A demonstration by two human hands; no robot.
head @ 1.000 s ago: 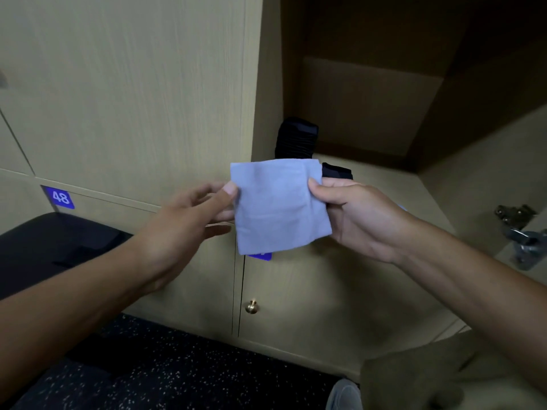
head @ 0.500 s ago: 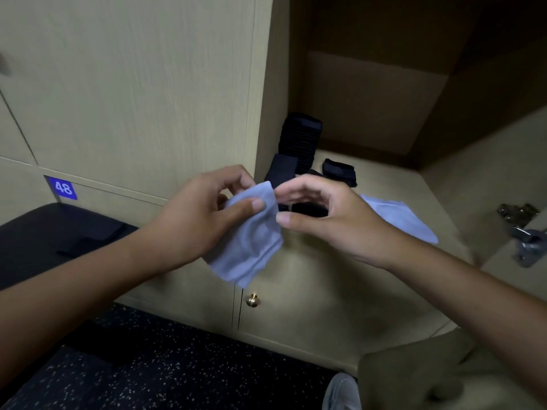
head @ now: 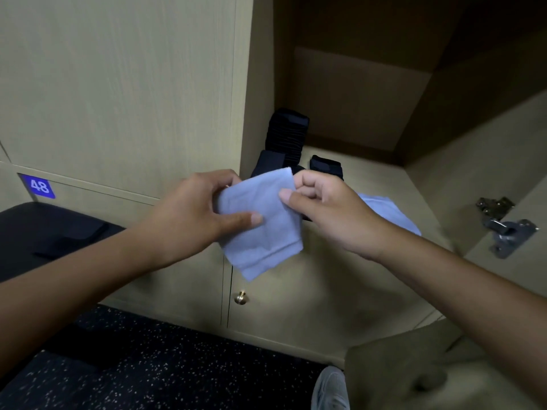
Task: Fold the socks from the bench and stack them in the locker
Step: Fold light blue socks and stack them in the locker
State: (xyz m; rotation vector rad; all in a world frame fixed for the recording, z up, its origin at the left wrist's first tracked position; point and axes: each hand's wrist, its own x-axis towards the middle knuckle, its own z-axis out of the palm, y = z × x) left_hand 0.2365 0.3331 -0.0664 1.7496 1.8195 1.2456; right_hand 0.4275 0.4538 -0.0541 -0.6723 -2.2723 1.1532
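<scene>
Here we pinch the folded light-blue sock [head: 260, 226] between left hand [head: 189, 220] and right hand [head: 328, 211] — not yet stacked; farther in the locker [head: 384, 184] lie another blue sock [head: 390, 214] and dark socks [head: 285, 137] — partly done.

Bare forearms, olive-khaki trousers [head: 414, 377] and a light grey shoe [head: 330, 389].

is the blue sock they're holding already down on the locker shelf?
No, both the left hand and right hand hold the blue sock in the air, in front of the locker shelf.
</scene>
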